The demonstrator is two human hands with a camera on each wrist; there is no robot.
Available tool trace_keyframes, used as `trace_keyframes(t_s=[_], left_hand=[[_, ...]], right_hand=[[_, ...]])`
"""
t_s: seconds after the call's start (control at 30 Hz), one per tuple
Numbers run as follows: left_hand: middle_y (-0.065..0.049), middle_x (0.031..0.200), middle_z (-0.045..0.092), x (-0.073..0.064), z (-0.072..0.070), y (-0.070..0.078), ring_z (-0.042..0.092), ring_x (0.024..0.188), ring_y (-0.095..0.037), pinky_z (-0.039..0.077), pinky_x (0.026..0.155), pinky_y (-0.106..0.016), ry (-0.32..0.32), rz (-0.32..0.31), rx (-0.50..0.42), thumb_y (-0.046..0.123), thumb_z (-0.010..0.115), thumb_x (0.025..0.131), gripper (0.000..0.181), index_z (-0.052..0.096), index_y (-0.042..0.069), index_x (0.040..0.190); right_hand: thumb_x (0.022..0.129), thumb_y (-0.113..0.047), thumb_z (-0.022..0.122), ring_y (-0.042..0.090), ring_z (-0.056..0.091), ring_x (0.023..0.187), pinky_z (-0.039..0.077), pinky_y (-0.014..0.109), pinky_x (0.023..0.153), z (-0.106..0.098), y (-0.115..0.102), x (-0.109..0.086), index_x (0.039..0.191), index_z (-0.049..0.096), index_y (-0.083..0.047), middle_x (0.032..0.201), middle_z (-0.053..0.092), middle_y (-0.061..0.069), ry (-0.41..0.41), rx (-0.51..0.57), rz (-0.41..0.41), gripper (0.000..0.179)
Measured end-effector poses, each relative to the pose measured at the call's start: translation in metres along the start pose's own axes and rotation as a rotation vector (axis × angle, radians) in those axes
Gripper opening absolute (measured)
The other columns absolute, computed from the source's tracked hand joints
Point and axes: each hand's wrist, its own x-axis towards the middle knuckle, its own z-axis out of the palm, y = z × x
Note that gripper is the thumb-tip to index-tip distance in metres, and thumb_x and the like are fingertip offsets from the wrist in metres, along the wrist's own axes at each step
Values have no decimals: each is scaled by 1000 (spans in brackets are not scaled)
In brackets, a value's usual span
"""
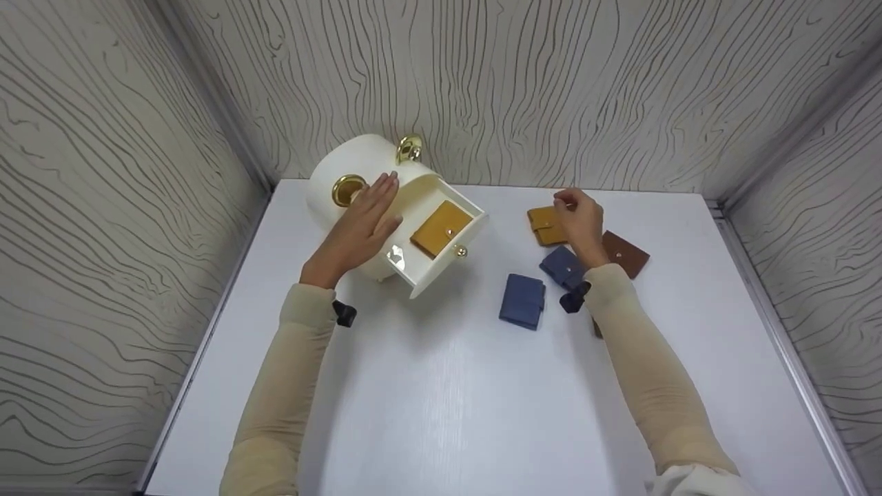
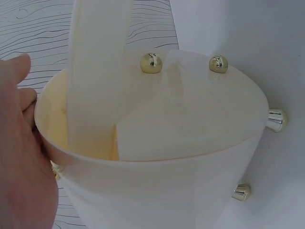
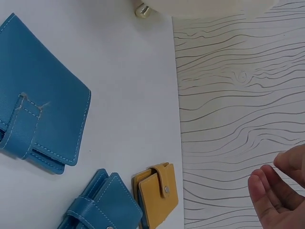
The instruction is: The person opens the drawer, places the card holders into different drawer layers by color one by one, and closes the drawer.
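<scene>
Leftmost I have the person's left hand, fingers straight and close together, thumb apart, resting against the rounded glossy white plastic box with its round gold fittings. I see no object in its grip. To its right, the box's white open-topped drawer is pulled out, and inside lies a mustard-yellow leather wallet with a snap; a gold ball knob sits on the drawer front. Farther right on the white table, I pick out a larger blue leather wallet lying flat, then a small yellow strapped wallet beside a small blue snap wallet. My right-wrist feed shows the right hand loosely curled, thumb and fingertips narrowly apart, holding nothing; I can't tell its height above the yellow one. Last comes a dark brown leather wallet, partly behind that hand's wrist.
</scene>
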Motion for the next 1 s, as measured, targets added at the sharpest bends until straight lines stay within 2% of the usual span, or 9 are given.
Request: trace_keyframes(t_s=[0.4,0.6,0.77,1.0], left_hand=[[-1,181,13,-1,0,0,8,169,-23,4,139,-44,4,-12,-8,41,42,115,68,16,12,172],[-2,181,13,-1,1,0,9,169,-23,4,139,-44,5,6,-9,41,42,115,69,16,10,171],[-2,181,13,-1,0,1,8,169,-23,4,139,-44,-2,-1,-2,42,43,115,70,16,11,172],[-3,181,13,-1,-1,0,8,169,-23,4,139,-44,6,3,-1,40,45,114,70,17,10,171]], right_hand=[[111,-12,52,32,65,120,55,39,98,3,23,-1,133,66,2,134,68,22,-63,0,156,30],[110,-12,52,35,65,123,55,43,103,6,35,-3,136,64,5,135,67,24,-72,-11,173,33],[110,-12,50,36,63,126,55,47,106,7,43,-4,140,60,6,138,65,26,-109,-26,203,36],[110,-14,50,40,55,141,47,51,120,11,54,-2,144,56,6,147,59,28,-161,-61,224,40]])
